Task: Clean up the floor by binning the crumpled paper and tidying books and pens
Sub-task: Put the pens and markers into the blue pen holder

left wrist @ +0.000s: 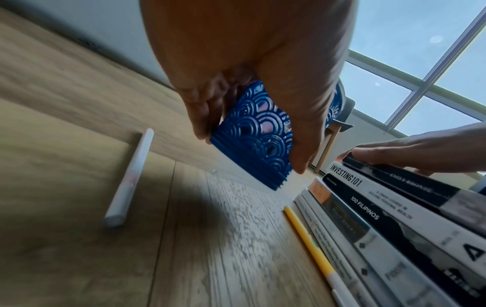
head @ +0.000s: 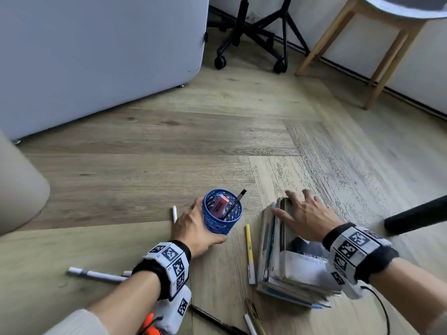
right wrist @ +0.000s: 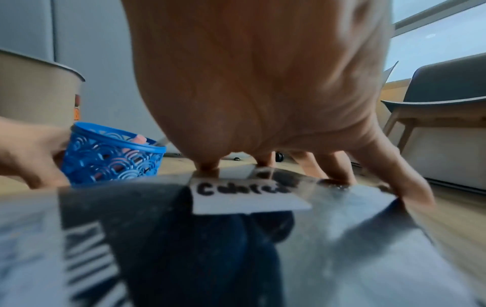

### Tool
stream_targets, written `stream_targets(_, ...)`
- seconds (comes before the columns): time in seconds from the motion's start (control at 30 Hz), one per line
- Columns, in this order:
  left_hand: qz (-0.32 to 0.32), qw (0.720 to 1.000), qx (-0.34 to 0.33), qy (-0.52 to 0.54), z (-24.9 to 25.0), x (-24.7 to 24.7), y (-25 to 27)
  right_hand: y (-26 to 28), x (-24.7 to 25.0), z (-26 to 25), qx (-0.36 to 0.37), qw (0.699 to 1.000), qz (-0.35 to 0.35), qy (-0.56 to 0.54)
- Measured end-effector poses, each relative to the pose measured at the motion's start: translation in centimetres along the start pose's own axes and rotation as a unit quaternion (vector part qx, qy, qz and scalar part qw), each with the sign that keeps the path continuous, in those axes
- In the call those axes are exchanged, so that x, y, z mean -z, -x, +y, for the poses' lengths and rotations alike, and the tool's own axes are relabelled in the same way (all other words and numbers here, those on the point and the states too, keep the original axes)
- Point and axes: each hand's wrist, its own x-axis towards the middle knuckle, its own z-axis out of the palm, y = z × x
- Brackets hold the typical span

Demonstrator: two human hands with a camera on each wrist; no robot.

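book stack (head: 294, 269): sitting on the floor (head: 169, 146), spines facing the pen cup; "INVESTING101" and "100 FILIPINOS" readable in the left wrist view, white label stuck on the top cover
right hand (head: 306, 217): flat on top of the book stack, fingers (head: 291, 197) spread wide and fairly straight, tips pressing near the far edge; not curled around anything
pen cup (head: 222, 212): blue, cut-out wave pattern, just beside the book stack on its spine side; tilted, bottom edge looks lifted off the floor in the left wrist view
left hand (head: 196, 228): wrapped around the pen cup from the side away from the book stack, thumb on one side, fingers on the other, holding it
inside the pen cup: pink eraser (head: 219, 204) plus a dark pen (head: 234, 204) poking out over the rim toward the book stack
yellow pen (head: 249, 252): lying on the floor between pen cup and book stack, running alongside the spines, apart from the cup
white pen (head: 174, 213): on the floor on the far side of the pen cup from the book stack, right by the left hand's knuckles
more pens: white marker (head: 96, 275) near the left wrist, well away from the book stack; a few more on the floor near the stack's closest corner, partly cut off
beige bin (head: 19, 189): well apart from the book stack, out past the pen cup
further out: office chair base (head: 254, 42), wooden stool legs (head: 384, 64), grey cabinet (head: 96, 52), all well beyond the book stack
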Motion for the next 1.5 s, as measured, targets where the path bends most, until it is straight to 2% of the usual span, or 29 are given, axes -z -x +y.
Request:
stream_targets(0.07, -0.008, 1.000, 0.006, 0.008, -0.5, -0.5, -0.1, 0.0, 0.0, -0.7, 0.003, 0.997, 0.062, 0.047)
stream_targets(0.13, -0.007, 1.000, 0.018, 0.022, -1.0, -0.7, -0.2, 0.6, 0.7, -3.2, 0.084, 0.988, 0.122, 0.049)
stream_targets(0.17, -0.002, 0.999, 0.024, 0.029, -1.3, -0.7, -0.2, 0.8, 0.9, -5.0, 0.134, 0.981, 0.130, 0.047)
stream_targets(0.23, 0.016, 0.999, 0.035, 0.035, -1.6, -0.3, -0.2, 0.4, 0.6, -8.3, 0.185, 0.978, 0.079, 0.056)
stream_targets(0.33, 0.037, 0.997, 0.049, 0.041, -2.0, 0.8, -0.3, -1.7, -1.6, -11.5, 0.133, 0.989, -0.023, 0.063)
stream_targets(0.43, -0.001, 0.999, 0.030, 0.024, -2.4, 3.0, -0.4, -4.8, -5.5, -12.5, 0.073, 0.992, -0.091, 0.037)
stream_targets(0.57, -0.005, 0.999, 0.032, -0.006, -4.4, 7.0, -0.1, -7.0, -10.3, -12.9, 0.084, 0.988, -0.112, 0.067)
stream_targets(0.7, -0.041, 0.995, 0.013, -0.089, -5.8, 11.7, -0.3, -6.6, -9.4, -14.4, 0.045, 0.987, -0.153, -0.020)
stream_targets(0.77, -0.056, 0.990, 0.003, -0.128, -5.9, 14.3, -0.6, -5.9, -8.1, -15.6, 0.069, 0.990, -0.119, -0.001)
stream_targets(0.83, -0.056, 0.988, 0.014, -0.142, -6.0, 16.8, -0.7, -6.2, -7.0, -17.2, 0.092, 0.990, -0.081, -0.071)
stream_targets(0.93, -0.073, 0.986, 0.036, -0.149, -6.4, 19.9, 0.3, -6.5, -4.7, -20.1, 0.138, 0.965, -0.029, -0.220)
stream_targets(1.0, -0.107, 0.979, 0.044, -0.165, -6.9, 21.6, 1.6, -6.5, -3.5, -21.6, 0.155, 0.955, -0.011, -0.252)
stream_targets(1.13, -0.161, 0.967, 0.050, -0.192, -8.2, 24.3, 4.1, -6.3, -4.5, -23.4, 0.119, 0.961, -0.031, -0.249)
stream_targets(1.23, -0.126, 0.977, 0.079, -0.156, -10.6, 23.8, 5.8, -5.3, -6.9, -24.2, 0.086, 0.971, -0.044, -0.217)
stream_targets(1.3, -0.111, 0.977, 0.093, -0.155, -12.4, 22.6, 6.2, -4.5, -8.5, -24.2, 0.118, 0.980, -0.007, -0.160)
stream_targets(1.37, -0.119, 0.974, 0.091, -0.170, -13.9, 21.7, 5.9, -4.0, -9.2, -24.0, 0.150, 0.977, 0.020, -0.153)
stream_targets(1.43, -0.130, 0.973, 0.078, -0.171, -14.2, 21.1, 5.2, -3.5, -9.0, -23.6, 0.143, 0.960, 0.040, -0.238)
stream_targets(1.5, -0.125, 0.977, 0.065, -0.162, -13.8, 20.5, 4.2, -2.7, -7.6, -23.5, 0.113, 0.915, 0.087, -0.377)
